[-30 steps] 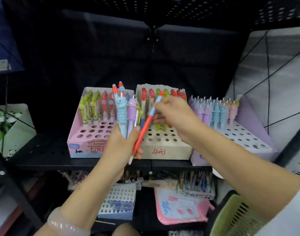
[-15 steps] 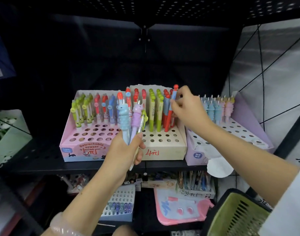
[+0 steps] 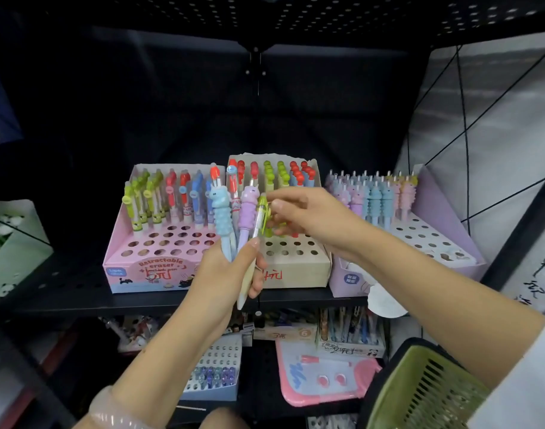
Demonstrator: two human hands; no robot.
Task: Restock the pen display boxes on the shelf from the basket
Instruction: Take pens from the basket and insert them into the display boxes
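A green pen (image 3: 260, 212) sits at frame center, pinched near its top by the right hand (image 3: 308, 218) & still bundled w/ other pens (image 3: 234, 218) (blue & purple critter-topped, plus a red-capped one) that the left hand (image 3: 224, 274) grips upright in a closed fist. Behind, on the black shelf (image 3: 79, 292), three display boxes stand side by side: pink box (image 3: 125, 267) at center-left, kraft box (image 3: 299, 274) in the middle, lilac box (image 3: 348, 280) to the right, each partly filled w/ empty holes in front rows. The green basket (image 3: 420, 394) shows at lower right, by the right forearm.
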